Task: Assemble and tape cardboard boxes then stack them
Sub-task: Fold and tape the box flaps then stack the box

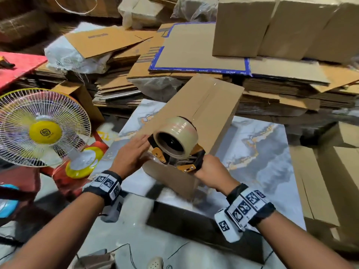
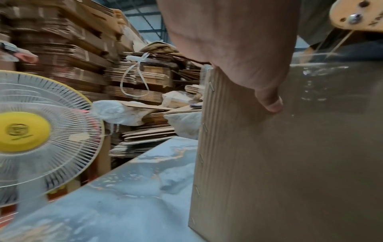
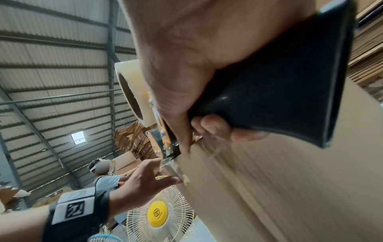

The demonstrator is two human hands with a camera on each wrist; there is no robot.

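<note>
- The black handle of a tape dispenser (image 1: 177, 147) is clenched in the right hand (image 1: 210, 172); in the right wrist view the fingers (image 3: 215, 126) are seen curled round that handle, with the roll of clear tape (image 3: 132, 91) mounted beyond.
- The dispenser is held at the near top edge of the cardboard box (image 1: 196, 115), where the tape is judged to be running over onto the near face.
- The left hand (image 1: 131, 155) is laid flat with straight fingers on the box's top at its near left corner, just beside the dispenser; nothing is grasped by it. In the left wrist view the thumb (image 2: 269, 101) is seen pressed against the near face, where glossy tape can be made out.
- The box is stood on a marbled tabletop (image 1: 258, 152), its long top seam already covered with clear tape toward the far end.
- The box is judged to be light and empty, stiff at corners and edges but yielding mid-panel; it is best taken by opposite side walls or corners, not by the taped seam.
- A table fan (image 1: 41, 127) is seen to the left, near the table.
- Farther off, flattened cartons (image 1: 196, 53) are piled, and finished boxes (image 1: 272, 26) are stacked upon them.
</note>
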